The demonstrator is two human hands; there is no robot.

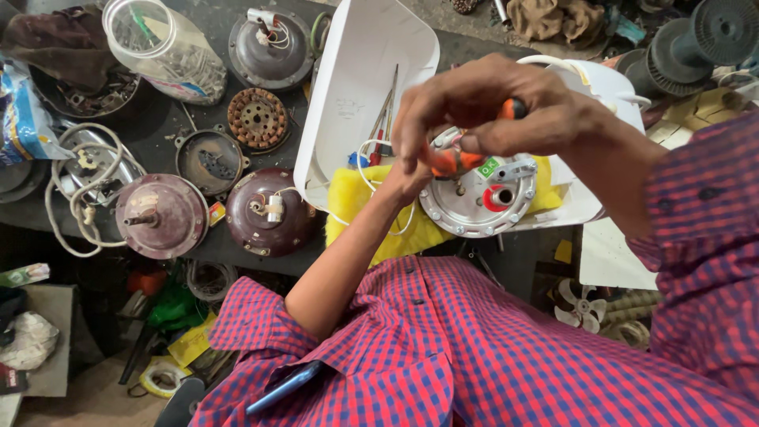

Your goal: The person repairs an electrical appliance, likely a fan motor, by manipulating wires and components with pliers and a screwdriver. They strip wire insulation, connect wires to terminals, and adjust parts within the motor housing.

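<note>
- White casing (356, 71): it stands open just behind and under both hands, with yellow foam (352, 198) below the left hand and loose white wire (365, 170) looping beside it.
- Round metal plate (478, 202): it sits directly beneath the hands in the casing's mouth, its red-ringed port just below the right fingers.
- Right hand (506, 107): it curls over the plate, fingers closed around an orange-handled screwdriver (455, 162) whose black butt pokes out above the knuckles.
- Left hand (411, 170): it comes up from below to meet the right, fingertips pinched together at the tool's lower end; what they pinch is hidden.
- Step in hand, as I judge it: working a fastener or terminal on the plate, the tool tip being seated.
- Next move likely calls for a steady left-hand guide while the right turns, keeping the wire off the tip.
- Old motor housings (269, 209) lie well left of the hands.
</note>
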